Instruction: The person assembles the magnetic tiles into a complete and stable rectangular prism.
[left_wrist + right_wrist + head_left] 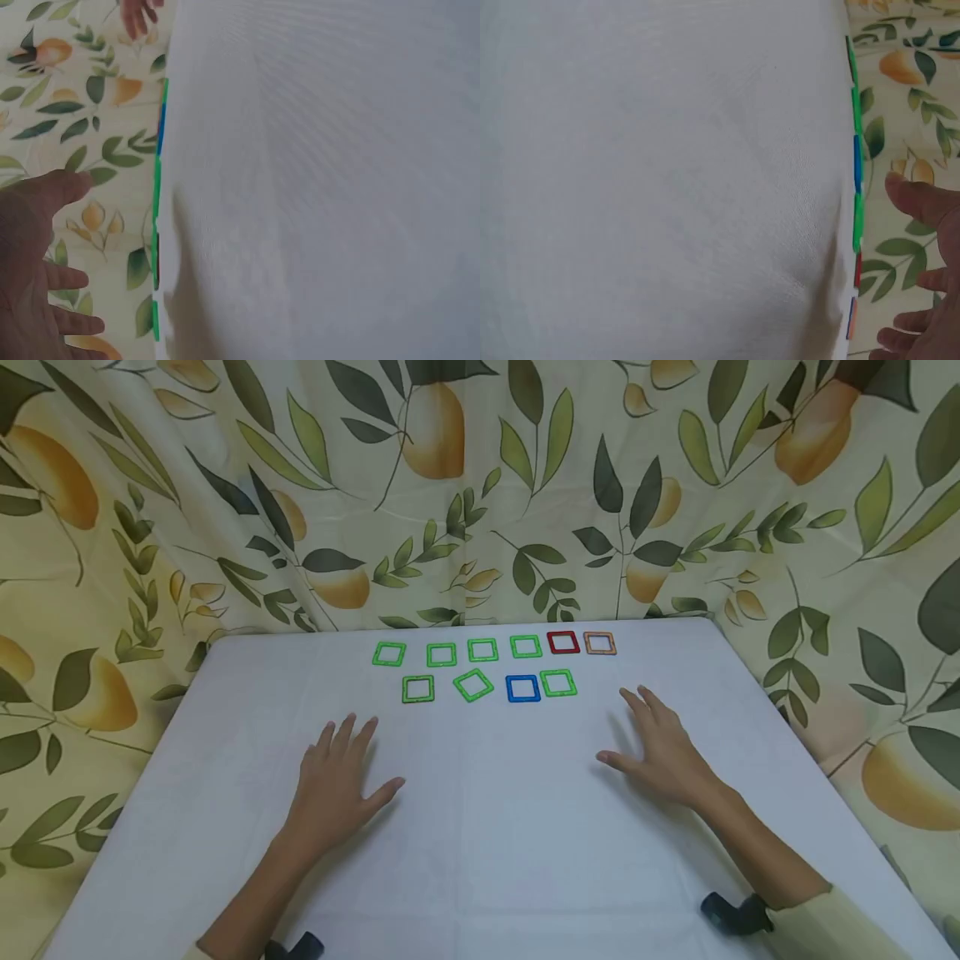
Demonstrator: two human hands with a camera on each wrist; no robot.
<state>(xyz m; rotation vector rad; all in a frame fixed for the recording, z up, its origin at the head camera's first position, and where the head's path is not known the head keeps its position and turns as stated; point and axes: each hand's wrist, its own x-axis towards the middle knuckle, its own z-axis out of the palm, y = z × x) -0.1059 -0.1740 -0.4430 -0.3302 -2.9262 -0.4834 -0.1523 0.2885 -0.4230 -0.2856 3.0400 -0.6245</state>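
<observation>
Several small square frames, mostly green, lie in two rows near the table's far edge. The back row ends on the right with a red square frame [563, 642] and an orange square frame [600, 643]. In the front row are a dark-green square frame [417, 689], a turned green square frame [473, 685], a blue square frame [522, 688] and another green square frame [558, 682]. My left hand [335, 789], fingers spread, hovers front-left of the rows. Front-right of them hovers my right hand [663, 752], its fingers extended. Neither hand touches a frame.
A white cloth covers the table [480, 843]. Behind and beside it hangs a curtain [450, 552] printed with fruit and leaves. A black device [737, 914] sits at the right wrist, and another black device [296, 947] at the left.
</observation>
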